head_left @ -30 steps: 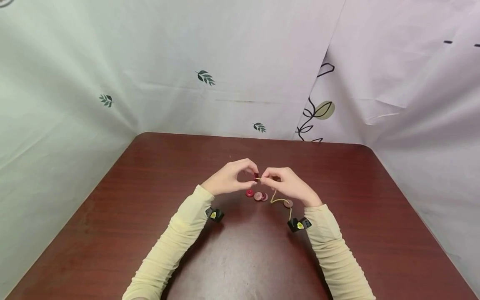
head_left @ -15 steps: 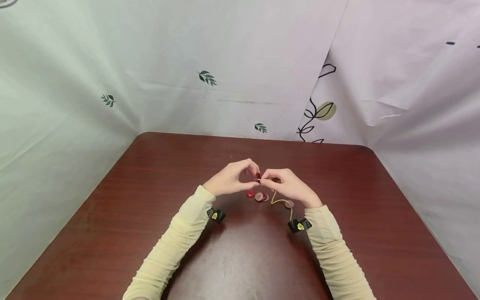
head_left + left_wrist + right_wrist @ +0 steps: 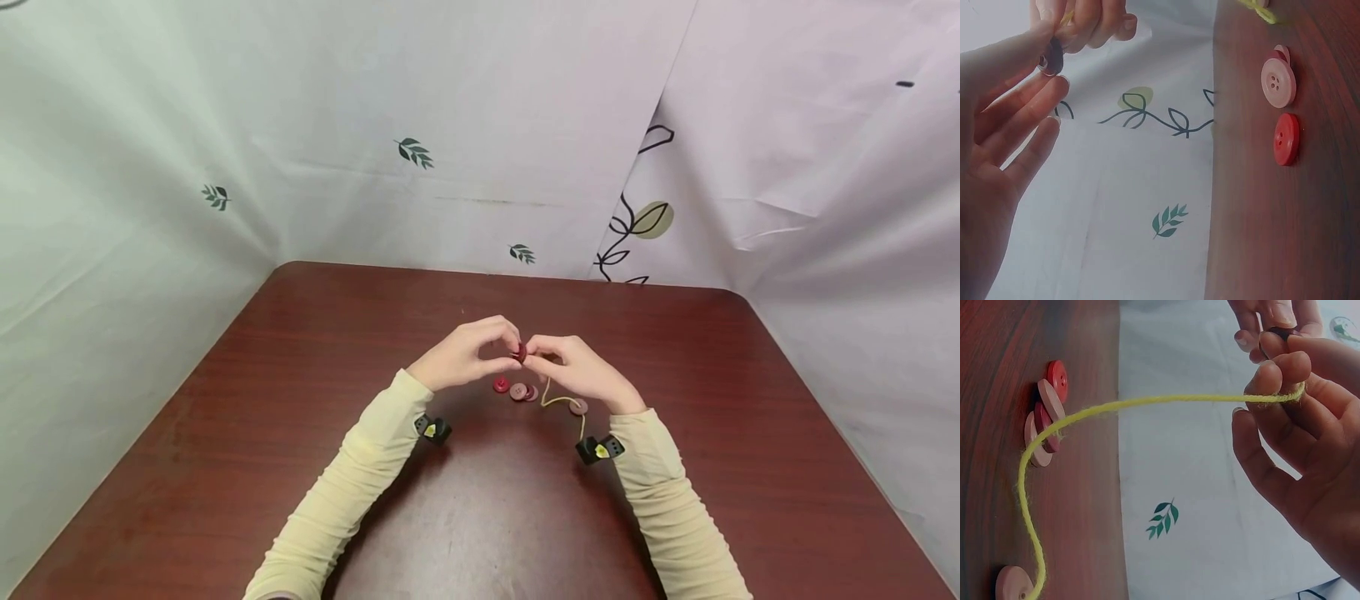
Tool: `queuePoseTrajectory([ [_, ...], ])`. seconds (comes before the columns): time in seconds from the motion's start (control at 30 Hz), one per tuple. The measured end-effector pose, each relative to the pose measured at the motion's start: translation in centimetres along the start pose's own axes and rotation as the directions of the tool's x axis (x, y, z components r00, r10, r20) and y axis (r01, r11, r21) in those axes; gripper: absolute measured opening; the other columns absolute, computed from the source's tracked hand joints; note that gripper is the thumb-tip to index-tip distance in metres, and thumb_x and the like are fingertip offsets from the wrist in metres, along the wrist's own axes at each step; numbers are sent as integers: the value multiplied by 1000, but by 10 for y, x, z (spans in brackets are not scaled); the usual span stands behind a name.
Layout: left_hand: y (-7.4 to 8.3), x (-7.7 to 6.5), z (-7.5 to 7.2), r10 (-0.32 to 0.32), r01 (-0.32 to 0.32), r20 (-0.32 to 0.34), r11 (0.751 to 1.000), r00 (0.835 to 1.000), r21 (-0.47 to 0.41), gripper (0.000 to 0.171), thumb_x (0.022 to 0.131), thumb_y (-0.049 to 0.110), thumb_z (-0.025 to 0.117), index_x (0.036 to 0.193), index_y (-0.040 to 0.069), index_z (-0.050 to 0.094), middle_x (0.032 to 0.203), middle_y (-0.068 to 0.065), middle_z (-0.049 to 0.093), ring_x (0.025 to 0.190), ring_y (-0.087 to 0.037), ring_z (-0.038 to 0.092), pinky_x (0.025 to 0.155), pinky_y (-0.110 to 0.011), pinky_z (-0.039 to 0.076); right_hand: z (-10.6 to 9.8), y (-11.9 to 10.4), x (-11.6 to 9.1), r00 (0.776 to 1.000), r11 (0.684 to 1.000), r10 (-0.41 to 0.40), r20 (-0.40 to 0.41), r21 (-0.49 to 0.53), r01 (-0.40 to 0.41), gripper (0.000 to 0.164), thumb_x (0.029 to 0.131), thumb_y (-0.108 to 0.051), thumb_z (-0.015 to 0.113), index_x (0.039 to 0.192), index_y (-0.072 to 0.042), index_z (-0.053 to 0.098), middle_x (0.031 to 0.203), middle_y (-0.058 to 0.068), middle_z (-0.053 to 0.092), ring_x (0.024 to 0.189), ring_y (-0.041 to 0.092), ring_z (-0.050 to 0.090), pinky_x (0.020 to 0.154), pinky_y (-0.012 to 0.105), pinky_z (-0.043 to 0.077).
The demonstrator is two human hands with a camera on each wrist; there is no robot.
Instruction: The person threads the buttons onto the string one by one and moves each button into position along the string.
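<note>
My left hand [image 3: 468,354] pinches a dark red button [image 3: 1054,59] between thumb and fingertips, raised above the table. Facing it, my right hand [image 3: 576,368] pinches yellow yarn [image 3: 1166,399], its fingertips right at the button's edge. A short bit of the yarn shows beside the button in the left wrist view; its end is hidden by the fingers. From the right hand the yarn hangs in a bend down to a pink button [image 3: 1013,584] on the table, entering at that button's middle.
Below the hands lie a bright red button [image 3: 1286,139], a pink button [image 3: 1279,83], and a dark red one [image 3: 1045,427] overlapping another pink one [image 3: 1036,453]. The brown wooden table [image 3: 360,333] meets a white printed cloth [image 3: 337,208] behind and at both sides.
The dark red button has moved slightly right and turned to show more of its face. The right fingertips now meet it, and the yarn between the hands is no longer visible in the head view.
</note>
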State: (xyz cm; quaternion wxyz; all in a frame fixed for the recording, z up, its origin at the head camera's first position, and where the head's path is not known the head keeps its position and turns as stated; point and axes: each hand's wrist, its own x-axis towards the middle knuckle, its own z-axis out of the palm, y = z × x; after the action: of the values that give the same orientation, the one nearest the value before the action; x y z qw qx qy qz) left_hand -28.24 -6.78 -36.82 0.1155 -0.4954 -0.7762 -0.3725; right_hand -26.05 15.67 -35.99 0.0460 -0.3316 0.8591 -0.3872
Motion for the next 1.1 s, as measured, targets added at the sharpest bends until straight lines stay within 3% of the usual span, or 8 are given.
queuePoseTrajectory([
  [0.17, 0, 0, -1, 19, -19, -16, 1000, 1000, 1, 13, 84, 11, 74, 94, 10, 67, 101, -1, 65, 100, -10, 61, 89, -23, 51, 0, 1, 0, 1000, 1000, -6, 0, 13, 6, 5, 96, -18, 60, 95, -15, 64, 68, 1, 59, 63, 8, 53, 65, 27, 46],
  [0.37, 0, 0, 1, 18, -18, -27, 1000, 999, 1, 7, 87, 7, 70, 94, 9, 67, 100, -3, 66, 96, -11, 62, 84, -22, 52, -1, 1, 0, 1000, 999, -8, -12, 39, 8, 7, 97, -16, 58, 92, -14, 63, 67, 2, 57, 62, 15, 52, 67, 24, 43],
  [0.67, 1, 1, 3, 3, -2, -29, 999, 1000, 42, 5, 87, 8, 69, 91, 9, 66, 99, -3, 65, 95, -11, 61, 84, -24, 51, 1, 1, 1, 999, 996, 32, -13, 84, -31, 27, 104, -21, 44, 85, -12, 61, 67, 4, 58, 70, 9, 54, 73, 24, 43],
  [0.9, 1, 1, 5, 12, -10, -16, 995, 1000, 99, 5, 89, 11, 68, 91, 11, 64, 98, 1, 65, 94, -11, 59, 87, -27, 47, 2, 4, 3, 998, 998, 43, -40, 43, -41, 25, 100, -24, 52, 79, -15, 61, 66, 2, 56, 60, 9, 44, 61, 23, 36],
  [1.1, 0, 1, 4, 10, -8, -25, 996, 1000, 86, 4, 91, 10, 66, 91, 11, 62, 97, 2, 65, 93, -11, 59, 87, -28, 48, 2, 7, 3, 992, 995, 86, -95, 53, -81, 18, 99, -19, 54, 88, -11, 66, 69, 7, 59, 61, 12, 47, 60, 21, 36],
])
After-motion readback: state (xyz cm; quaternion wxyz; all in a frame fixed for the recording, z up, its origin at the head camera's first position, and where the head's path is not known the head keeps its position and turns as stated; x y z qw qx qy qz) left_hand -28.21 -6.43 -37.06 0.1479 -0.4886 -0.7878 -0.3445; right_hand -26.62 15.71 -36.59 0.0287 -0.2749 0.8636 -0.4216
